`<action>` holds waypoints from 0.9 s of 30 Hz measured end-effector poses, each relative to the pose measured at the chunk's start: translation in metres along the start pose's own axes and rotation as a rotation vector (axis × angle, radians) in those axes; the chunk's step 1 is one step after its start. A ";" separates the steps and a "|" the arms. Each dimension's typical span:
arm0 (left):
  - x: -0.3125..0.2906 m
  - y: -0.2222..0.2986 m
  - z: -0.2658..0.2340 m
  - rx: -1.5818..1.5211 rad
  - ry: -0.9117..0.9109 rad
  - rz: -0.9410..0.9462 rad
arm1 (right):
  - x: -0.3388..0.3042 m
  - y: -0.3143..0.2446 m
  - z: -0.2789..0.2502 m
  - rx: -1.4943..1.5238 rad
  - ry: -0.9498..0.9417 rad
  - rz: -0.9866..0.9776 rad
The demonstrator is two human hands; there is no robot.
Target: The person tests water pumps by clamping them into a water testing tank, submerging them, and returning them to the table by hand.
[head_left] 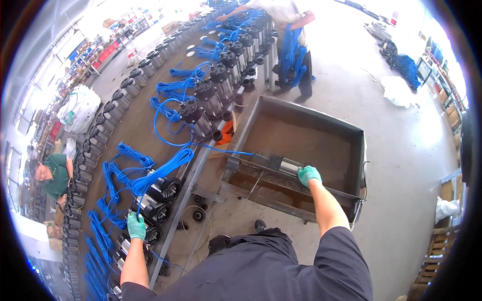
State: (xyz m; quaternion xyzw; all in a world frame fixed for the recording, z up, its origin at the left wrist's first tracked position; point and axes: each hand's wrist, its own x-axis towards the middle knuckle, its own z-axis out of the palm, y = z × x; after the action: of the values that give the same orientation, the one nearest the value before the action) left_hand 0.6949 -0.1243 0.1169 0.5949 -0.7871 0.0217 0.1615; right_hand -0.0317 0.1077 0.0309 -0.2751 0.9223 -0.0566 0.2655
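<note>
My right hand (309,174), in a green glove, is closed round the end of a silver and black submersible pump (288,166). That pump lies on its side across the divider of a water-filled metal tank (314,110). From its other end a blue cable (228,150) runs left to the bench. My left hand (136,226), also gloved, is among pumps lying on the bench's near edge. Its fingers are closed on a blue cable (141,199) that drops from a coiled bundle (168,167); the fingertips are partly hidden.
Upright pumps (196,118) with blue coils line the long bench (150,133). Another row of pump bodies (118,100) stands along its far side. One person (296,50) carries blue cable beyond the tank; another (55,173) is at far left. Pallets (434,251) sit at right.
</note>
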 end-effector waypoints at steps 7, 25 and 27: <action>0.004 0.012 -0.009 0.072 -0.037 0.017 | -0.017 -0.012 -0.013 0.006 -0.002 -0.005; 0.002 0.022 -0.007 0.328 -0.002 -0.012 | -0.007 -0.006 -0.006 -0.005 0.014 -0.018; 0.003 0.023 -0.008 0.323 -0.010 -0.020 | -0.006 -0.005 -0.005 0.000 0.017 -0.012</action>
State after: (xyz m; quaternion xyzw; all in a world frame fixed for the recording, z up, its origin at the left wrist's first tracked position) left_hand 0.6741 -0.1183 0.1289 0.6212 -0.7681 0.1433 0.0603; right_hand -0.0274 0.1064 0.0391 -0.2803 0.9228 -0.0605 0.2574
